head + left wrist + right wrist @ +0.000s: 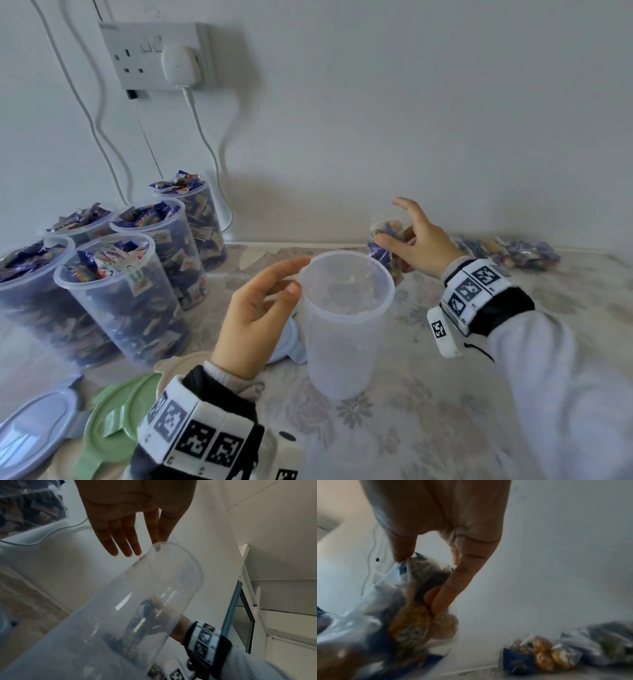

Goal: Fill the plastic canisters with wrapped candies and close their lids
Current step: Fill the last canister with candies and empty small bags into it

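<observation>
We see an empty canister (pixel 344 325) standing upright on the table (pixel 445 411), in the middle, between the hands. The left hand (pixel 255 322) rests at its left side near the rim: the index fingertip lies on the rim and the thumb tip touches the wall just below it, while the other fingers stay loosely bent and apart from the plastic. From the left wrist view the fingers (pixel 120 539) look straight and close together, the canister (pixel 137 608) running beside them, so we read this hand as relaxed and not wrapped round anything. Beyond the canister, towards the wall, the right hand (pixel 416 240) is on a clear bag (pixel 385 246) of wrapped candies; thumb and fingers pinch the plastic near its top, and the little finger sticks up free. The right wrist view shows the thumb (pixel 402 547) and a finger (pixel 453 588) squeezing the bag (pixel 385 615) between them, though that picture is blurred. The right forearm reaches forward over the table, palm turned left; the left wrist is bent up, palm facing the canister. More bags (pixel 513 253) lie against the wall to the right, well apart from the hands. At the left stand five open canisters (pixel 130 298) heaped with candies, near the left hand but not touching it. Loose lids lie at the near left: a green lid (pixel 113 421), a blue lid (pixel 34 428), and another behind the left hand
</observation>
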Motion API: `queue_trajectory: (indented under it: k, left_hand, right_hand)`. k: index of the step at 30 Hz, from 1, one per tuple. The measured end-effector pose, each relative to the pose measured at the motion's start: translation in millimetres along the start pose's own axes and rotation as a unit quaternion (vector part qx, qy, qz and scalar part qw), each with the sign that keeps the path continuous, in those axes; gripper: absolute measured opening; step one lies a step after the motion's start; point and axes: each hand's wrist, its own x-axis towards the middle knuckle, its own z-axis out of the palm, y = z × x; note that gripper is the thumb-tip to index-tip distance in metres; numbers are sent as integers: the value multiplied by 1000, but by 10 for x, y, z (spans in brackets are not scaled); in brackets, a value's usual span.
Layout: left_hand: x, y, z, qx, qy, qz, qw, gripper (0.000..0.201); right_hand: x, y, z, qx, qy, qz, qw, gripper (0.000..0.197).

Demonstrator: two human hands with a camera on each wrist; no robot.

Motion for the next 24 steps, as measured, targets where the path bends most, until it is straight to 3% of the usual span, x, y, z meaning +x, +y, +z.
queue_trajectory:
  k: [5,7,9,11,13,18,21,24]
  left_hand:
    - [-208,284,170,180,121,157,963,23]
    - [-371,447,289,149,93,200,964,23]
    - [-547,529,412,105,12,204,973,25]
    - [-695,512,550,99,-77,167,978,26]
    - [-816,400,705,102,-134,77,983,24]
    - [-945,162,962,16,-185,-114,976,8]
    - [-926,186,1023,-21,-219,-151,964,15]
    - [-918,207,1046,-29,-230,-149,961,27]
  right_hand:
    - [-752,-24,-305,35,-56,16,998,69]
    - [-1077,-23,-383,72,-84,36,993,70]
    - [-1389,-6,-420,101,-111,52,987,63]
    - [-1684,1,-409,127,-129,46,982,58]
    - [-1950,8,-357,158,-137,40,977,55]
    - [-2407,107,-125,174,-144,51,973,74]
    - [-2558,150,-45,220,-130,74,964,86]
    - [-2665,124,-59,237,-119,69,962,68]
